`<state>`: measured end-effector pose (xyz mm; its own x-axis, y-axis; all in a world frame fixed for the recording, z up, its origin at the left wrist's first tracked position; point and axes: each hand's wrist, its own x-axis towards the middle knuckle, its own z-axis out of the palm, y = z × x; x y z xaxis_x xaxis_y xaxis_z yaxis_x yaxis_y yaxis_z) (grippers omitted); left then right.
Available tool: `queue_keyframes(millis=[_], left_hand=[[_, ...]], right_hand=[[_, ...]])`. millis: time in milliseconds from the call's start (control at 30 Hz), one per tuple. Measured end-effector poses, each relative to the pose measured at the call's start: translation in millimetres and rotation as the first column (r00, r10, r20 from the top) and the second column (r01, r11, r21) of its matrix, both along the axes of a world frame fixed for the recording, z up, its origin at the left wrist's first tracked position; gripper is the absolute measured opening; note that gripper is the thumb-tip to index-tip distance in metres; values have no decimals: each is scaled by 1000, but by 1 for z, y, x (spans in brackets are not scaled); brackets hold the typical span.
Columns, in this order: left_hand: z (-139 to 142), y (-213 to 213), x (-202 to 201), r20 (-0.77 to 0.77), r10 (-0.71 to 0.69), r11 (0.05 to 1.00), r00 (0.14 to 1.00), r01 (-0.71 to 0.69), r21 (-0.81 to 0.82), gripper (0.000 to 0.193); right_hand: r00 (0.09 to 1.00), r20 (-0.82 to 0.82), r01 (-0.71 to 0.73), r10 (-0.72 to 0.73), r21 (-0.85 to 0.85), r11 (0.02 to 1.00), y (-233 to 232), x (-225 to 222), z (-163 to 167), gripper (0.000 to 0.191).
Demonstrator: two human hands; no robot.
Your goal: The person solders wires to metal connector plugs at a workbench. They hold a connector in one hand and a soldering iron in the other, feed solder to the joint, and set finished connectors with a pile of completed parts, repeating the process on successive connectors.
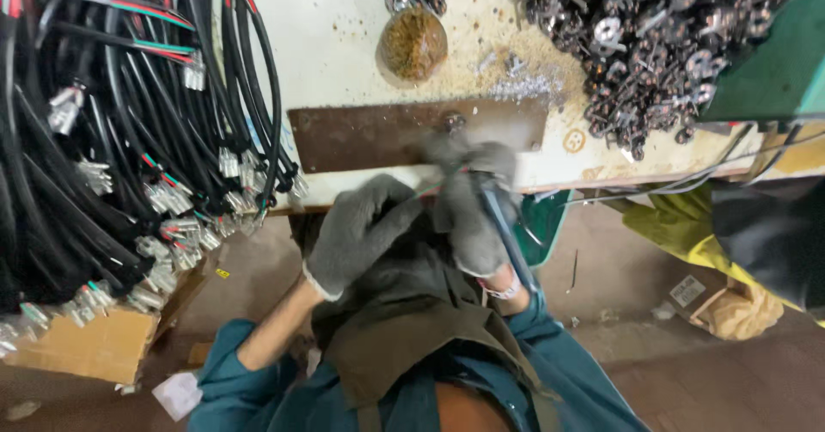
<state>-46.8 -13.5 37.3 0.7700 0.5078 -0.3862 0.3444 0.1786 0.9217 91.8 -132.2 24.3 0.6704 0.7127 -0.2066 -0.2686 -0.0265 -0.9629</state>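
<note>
Left hand, grey-gloved, fingers curled closed on thin wires running toward 2 o'clock; right hand just beside it at 3 o'clock (blurred) grips a blue-handled tool, its axis 5 to 11 o'clock; beyond, at 12, the brown metal plate on the bench edge

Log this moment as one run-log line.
left hand: gloved, by wires | right hand: gripping blue-handled tool | metal plate on bench edge | cable bundle left
</note>
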Motion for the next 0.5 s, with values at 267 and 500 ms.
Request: queue_keyframes(millis=[267, 500], left_hand=[[-2, -1, -6, -25, 146, 974, 989, -140, 180, 15], [0, -7, -1, 137, 114, 940, 984, -152, 307, 20]], right_hand=[[932, 360, 45, 35, -210, 977, -9, 19, -28, 13], [744, 607, -56, 279, -358, 932, -20, 18, -9, 60]])
